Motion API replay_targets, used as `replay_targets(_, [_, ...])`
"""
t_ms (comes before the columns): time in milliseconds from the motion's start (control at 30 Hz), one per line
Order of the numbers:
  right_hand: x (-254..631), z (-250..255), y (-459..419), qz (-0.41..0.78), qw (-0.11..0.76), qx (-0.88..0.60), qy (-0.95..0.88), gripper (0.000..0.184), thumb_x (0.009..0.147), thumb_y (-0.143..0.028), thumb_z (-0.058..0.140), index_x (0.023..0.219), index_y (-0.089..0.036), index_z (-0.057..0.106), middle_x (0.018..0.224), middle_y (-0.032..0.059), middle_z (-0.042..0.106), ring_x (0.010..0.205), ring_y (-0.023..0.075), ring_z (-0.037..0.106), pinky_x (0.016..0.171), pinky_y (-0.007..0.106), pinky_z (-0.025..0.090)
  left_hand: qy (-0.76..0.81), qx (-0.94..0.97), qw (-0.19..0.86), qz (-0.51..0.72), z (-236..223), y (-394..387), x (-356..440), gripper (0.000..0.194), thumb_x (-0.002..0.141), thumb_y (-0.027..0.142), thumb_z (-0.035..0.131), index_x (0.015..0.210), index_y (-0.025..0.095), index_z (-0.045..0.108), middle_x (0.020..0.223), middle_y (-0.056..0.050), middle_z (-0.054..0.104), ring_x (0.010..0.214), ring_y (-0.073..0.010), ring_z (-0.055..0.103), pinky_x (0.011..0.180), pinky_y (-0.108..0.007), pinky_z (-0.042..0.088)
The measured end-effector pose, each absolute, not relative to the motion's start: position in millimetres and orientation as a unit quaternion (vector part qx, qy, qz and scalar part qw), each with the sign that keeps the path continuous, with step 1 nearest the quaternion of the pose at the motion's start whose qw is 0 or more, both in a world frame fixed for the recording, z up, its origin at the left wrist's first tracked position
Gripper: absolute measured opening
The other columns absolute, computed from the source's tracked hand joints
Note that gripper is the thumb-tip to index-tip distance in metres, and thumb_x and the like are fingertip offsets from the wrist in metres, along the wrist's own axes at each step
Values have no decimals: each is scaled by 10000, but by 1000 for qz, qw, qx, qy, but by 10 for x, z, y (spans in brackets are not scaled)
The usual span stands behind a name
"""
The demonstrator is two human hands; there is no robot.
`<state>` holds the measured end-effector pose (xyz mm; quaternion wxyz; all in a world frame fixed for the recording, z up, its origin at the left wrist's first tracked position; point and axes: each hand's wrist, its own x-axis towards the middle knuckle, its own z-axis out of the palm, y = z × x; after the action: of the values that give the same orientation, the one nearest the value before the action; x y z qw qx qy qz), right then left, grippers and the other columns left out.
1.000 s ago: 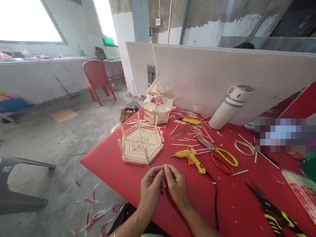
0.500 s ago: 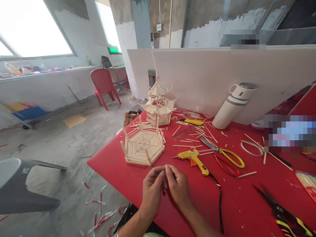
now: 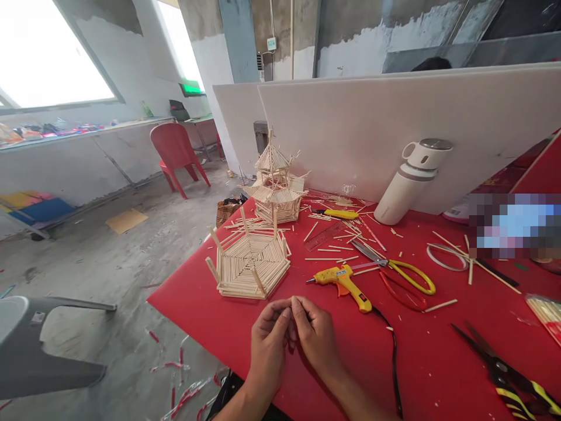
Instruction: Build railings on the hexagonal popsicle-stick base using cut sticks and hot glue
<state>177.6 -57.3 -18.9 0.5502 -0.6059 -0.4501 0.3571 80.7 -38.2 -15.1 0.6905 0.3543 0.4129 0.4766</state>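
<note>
Left hand (image 3: 268, 345) and right hand (image 3: 316, 339): curled nearly closed, fingertips meeting, any contents too hidden to tell. Just beyond, on red table (image 3: 205, 310): stick-built base (image 3: 252, 260) with uprights, glue gun (image 3: 344, 282) to its right.

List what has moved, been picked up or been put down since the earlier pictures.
Nothing on the table visibly moved; only the camera's view shifted slightly. The left hand and right hand still meet at the fingertips; whether they pinch something small is hidden. The glue gun, stick base, stick tower and bottle stayed put.
</note>
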Motion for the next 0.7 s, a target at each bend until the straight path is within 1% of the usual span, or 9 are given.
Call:
replay_targets(133, [1772,-186,-556,342,550,-620,-443,376,965,-449,451,765,-202,652,655,16,647,587,145,574,534,213,415,418,347,694,471,-193,-376,809,276,769,374,746,926,152,698,517,47,543,428,-67,444,414,-175,368])
replay_targets(167, [1771,-178,-550,343,551,-618,-444,376,966,-452,446,790,-205,668,675,20,659,609,153,587,555,219,430,424,348,692,470,-195,-371,815,290,764,388,749,925,153,697,522,42,557,422,-68,446,410,-176,371])
replay_targets(267, [1769,-169,-534,357,553,-613,-437,423,978,-480,399,829,-215,692,629,7,632,547,152,547,504,230,419,424,357,688,469,-192,-352,832,332,733,417,771,913,147,701,525,32,578,425,-72,452,410,-174,380])
replay_targets(367, [1765,-184,-535,367,541,-618,-437,448,972,-514,394,807,-208,676,545,-18,556,474,141,478,448,232,383,416,356,689,475,-194,-338,828,357,721,440,773,908,144,702,508,28,578,427,-85,469,407,-180,388])
replay_targets(433, [1765,-191,-546,360,534,-627,-439,449,965,-530,403,768,-204,643,527,-27,520,466,134,452,438,229,365,411,353,690,479,-194,-340,822,369,727,459,759,906,141,705,477,37,555,398,-79,445,390,-179,371])
replay_targets(533, [1768,-200,-559,355,529,-633,-441,437,950,-548,426,746,-205,603,539,-29,513,483,132,445,456,229,374,410,354,689,481,-201,-348,829,368,731,466,745,902,142,706,466,38,552,384,-80,445,384,-181,369])
replay_targets(700, [1772,-250,-575,354,524,-635,-444,446,933,-565,443,755,-192,611,560,-17,542,510,134,457,482,227,392,406,342,689,493,-209,-358,845,364,702,472,756,851,145,698,434,49,532,355,-77,428,366,-183,360])
